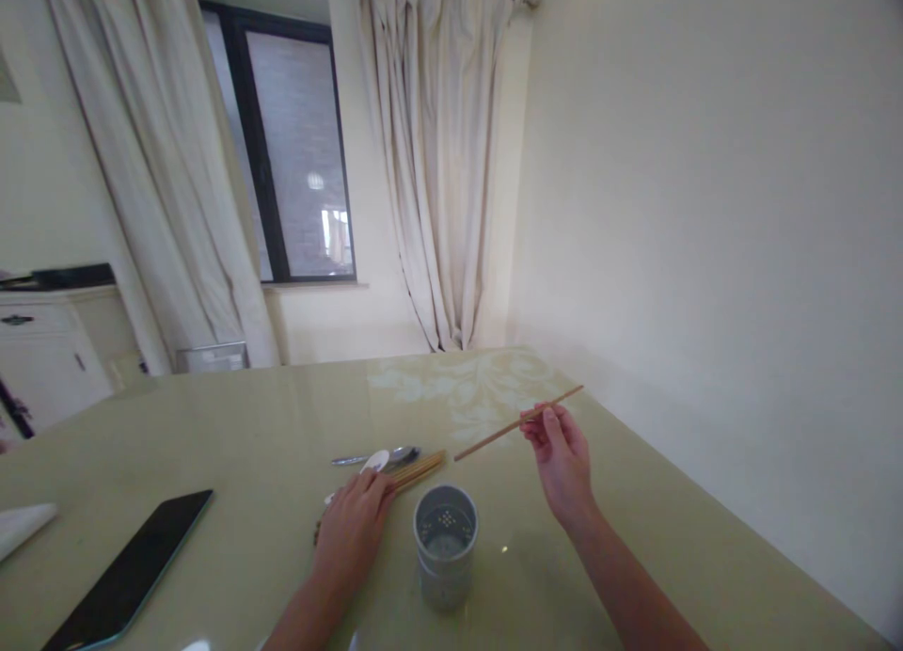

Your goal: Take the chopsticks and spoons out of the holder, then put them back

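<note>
I see the right hand [561, 463] pinching one chopstick [518, 423] near its upper third, raised above and to the right of the holder [445, 546]. The stick is judged light, stiff and smooth; a fingertip pinch close to the thick end should stop it pivoting. The left hand [353, 533], fingers together, rests on the bundle of chopsticks [418, 470] lying on the table [232, 444] just left of the holder. Behind the holder lie two spoons [381, 458]; well left, a phone [131, 571].

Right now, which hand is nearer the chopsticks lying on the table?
Left. The left hand rests on the chopstick bundle; the right hand is raised apart, pinching a single chopstick.
</note>
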`<state>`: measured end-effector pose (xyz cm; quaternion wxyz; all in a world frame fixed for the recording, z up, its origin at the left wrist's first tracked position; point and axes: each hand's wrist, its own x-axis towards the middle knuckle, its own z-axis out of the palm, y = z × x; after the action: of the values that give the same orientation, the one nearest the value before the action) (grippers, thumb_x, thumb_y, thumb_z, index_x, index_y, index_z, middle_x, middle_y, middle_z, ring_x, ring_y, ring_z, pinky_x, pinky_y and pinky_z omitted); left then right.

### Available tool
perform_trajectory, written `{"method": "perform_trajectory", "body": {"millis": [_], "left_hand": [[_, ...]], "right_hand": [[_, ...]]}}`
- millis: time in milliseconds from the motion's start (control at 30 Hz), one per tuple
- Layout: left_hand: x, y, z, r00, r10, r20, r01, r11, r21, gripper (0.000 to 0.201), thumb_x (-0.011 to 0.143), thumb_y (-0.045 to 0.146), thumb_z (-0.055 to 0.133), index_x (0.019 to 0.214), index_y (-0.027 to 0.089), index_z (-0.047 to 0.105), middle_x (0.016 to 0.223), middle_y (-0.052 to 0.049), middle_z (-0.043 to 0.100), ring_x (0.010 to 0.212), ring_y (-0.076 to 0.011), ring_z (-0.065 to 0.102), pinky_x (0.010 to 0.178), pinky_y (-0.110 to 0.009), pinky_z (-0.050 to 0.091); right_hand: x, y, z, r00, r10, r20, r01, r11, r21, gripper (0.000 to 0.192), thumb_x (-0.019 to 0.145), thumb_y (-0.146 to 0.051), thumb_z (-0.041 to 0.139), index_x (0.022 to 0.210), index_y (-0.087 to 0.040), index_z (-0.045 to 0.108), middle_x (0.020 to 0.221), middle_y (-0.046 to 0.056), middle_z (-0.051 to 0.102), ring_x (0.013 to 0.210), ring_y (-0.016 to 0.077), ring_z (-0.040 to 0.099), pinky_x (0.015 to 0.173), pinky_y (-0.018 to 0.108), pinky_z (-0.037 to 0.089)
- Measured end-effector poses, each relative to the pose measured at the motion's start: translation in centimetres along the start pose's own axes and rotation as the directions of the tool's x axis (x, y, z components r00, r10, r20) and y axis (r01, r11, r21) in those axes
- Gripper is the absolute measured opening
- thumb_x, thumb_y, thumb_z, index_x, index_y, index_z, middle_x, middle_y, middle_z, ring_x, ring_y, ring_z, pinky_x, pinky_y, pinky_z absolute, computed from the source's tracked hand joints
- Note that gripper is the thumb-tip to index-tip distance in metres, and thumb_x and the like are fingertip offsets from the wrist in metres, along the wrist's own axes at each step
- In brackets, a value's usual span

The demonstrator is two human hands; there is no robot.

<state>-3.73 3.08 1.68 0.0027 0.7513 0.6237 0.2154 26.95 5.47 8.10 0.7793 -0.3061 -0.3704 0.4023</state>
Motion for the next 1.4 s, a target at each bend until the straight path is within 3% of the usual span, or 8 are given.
{"method": "perform_trajectory", "body": {"millis": [100, 300, 500, 733, 833, 1000, 1167, 1400], "left_hand": [[0.0, 0.1, -0.2, 0.998, -0.018, 0.066, 0.013, 0.998, 0.069, 0.023, 0.102, 0.024, 0.052, 0.103, 0.024, 0.074, 0.115, -0.008, 0.076, 0.113, -0.0272, 0.069, 0.101, -0.041, 0.051], [-0.4, 0.1, 0.1, 0.997, 0.012, 0.072, -0.011, 1.0, -0.009, 0.025, 0.102, 0.025, 0.047, 0.098, 0.023, 0.072, 0.11, -0.008, 0.075, 0.108, -0.0263, 0.068, 0.097, -0.039, 0.051], [-0.7, 1.4, 0.5, 1.0, -0.002, 0.023, 0.006, 0.989, -0.149, 0.032, 0.104, 0.028, 0.036, 0.099, 0.022, 0.066, 0.103, -0.01, 0.074, 0.101, -0.0286, 0.069, 0.092, -0.042, 0.052], [-0.8, 4.5, 0.2, 0.992, 0.129, -0.005, -0.113, 0.852, -0.511, 0.023, 0.098, 0.031, 0.051, 0.108, 0.025, 0.07, 0.112, -0.007, 0.075, 0.107, -0.0242, 0.07, 0.095, -0.036, 0.055], [-0.8, 4.2, 0.2, 0.982, 0.187, -0.036, -0.179, 0.84, -0.512, 0.028, 0.097, 0.026, 0.052, 0.116, 0.026, 0.072, 0.118, -0.008, 0.075, 0.112, -0.0241, 0.07, 0.098, -0.036, 0.055], [-0.3, 1.2, 0.3, 0.994, 0.083, -0.067, -0.092, 0.987, -0.132, 0.033, 0.101, 0.025, 0.044, 0.117, 0.025, 0.074, 0.122, -0.01, 0.076, 0.115, -0.0285, 0.07, 0.101, -0.044, 0.054], [0.1, -0.8, 0.1, 1.0, -0.019, 0.004, 0.018, 0.996, 0.083, 0.028, 0.103, 0.024, 0.047, 0.11, 0.024, 0.074, 0.123, -0.009, 0.075, 0.119, -0.0286, 0.067, 0.101, -0.042, 0.051], [0.3, -0.3, -0.2, 0.994, -0.059, 0.095, 0.055, 0.998, 0.042, 0.022, 0.103, 0.026, 0.049, 0.104, 0.023, 0.072, 0.116, -0.008, 0.074, 0.112, -0.0251, 0.068, 0.099, -0.037, 0.05]], "right_hand": [[-1.6, -0.5, 0.9, 0.981, 0.024, 0.193, -0.008, 0.997, -0.083, 0.035, 0.085, -0.054, 0.084, 0.09, -0.021, 0.074, 0.082, 0.004, 0.078, 0.068, 0.0156, 0.068, 0.066, 0.027, 0.055], [-4.5, 0.5, 2.5, 0.855, 0.157, 0.495, -0.001, 0.953, -0.302, 0.034, 0.092, -0.053, 0.077, 0.089, -0.02, 0.08, 0.08, 0.006, 0.078, 0.071, 0.0182, 0.071, 0.065, 0.028, 0.053], [-4.6, 3.6, 2.1, 0.878, 0.295, 0.376, -0.142, 0.912, -0.384, 0.052, 0.089, -0.069, 0.07, 0.088, -0.018, 0.079, 0.077, 0.006, 0.074, 0.068, 0.0176, 0.067, 0.061, 0.028, 0.048], [-6.0, 7.0, 2.3, 0.796, 0.502, 0.338, -0.364, 0.844, -0.395, 0.058, 0.072, -0.071, 0.084, 0.092, -0.017, 0.076, 0.078, 0.002, 0.074, 0.069, 0.0185, 0.066, 0.065, 0.028, 0.047], [-6.0, 6.4, 2.8, 0.817, 0.463, 0.344, -0.345, 0.87, -0.351, 0.055, 0.076, -0.069, 0.082, 0.096, -0.018, 0.076, 0.086, 0.004, 0.076, 0.078, 0.0211, 0.07, 0.07, 0.03, 0.05], [-2.6, 3.1, 1.5, 0.993, 0.087, 0.081, -0.065, 0.968, -0.243, 0.05, 0.085, -0.07, 0.075, 0.093, -0.021, 0.069, 0.089, 0.004, 0.074, 0.073, 0.0182, 0.068, 0.065, 0.029, 0.052], [0.5, -0.8, -0.6, 0.98, -0.173, -0.096, 0.166, 0.983, -0.076, 0.043, 0.081, -0.059, 0.085, 0.091, -0.021, 0.069, 0.076, -0.001, 0.069, 0.061, 0.0117, 0.058, 0.059, 0.023, 0.05], [-2.7, -1.6, 1.5, 0.965, -0.063, 0.255, 0.095, 0.988, -0.118, 0.032, 0.093, -0.053, 0.077, 0.096, -0.021, 0.073, 0.076, 0.002, 0.074, 0.058, 0.0134, 0.064, 0.056, 0.025, 0.053]]}}
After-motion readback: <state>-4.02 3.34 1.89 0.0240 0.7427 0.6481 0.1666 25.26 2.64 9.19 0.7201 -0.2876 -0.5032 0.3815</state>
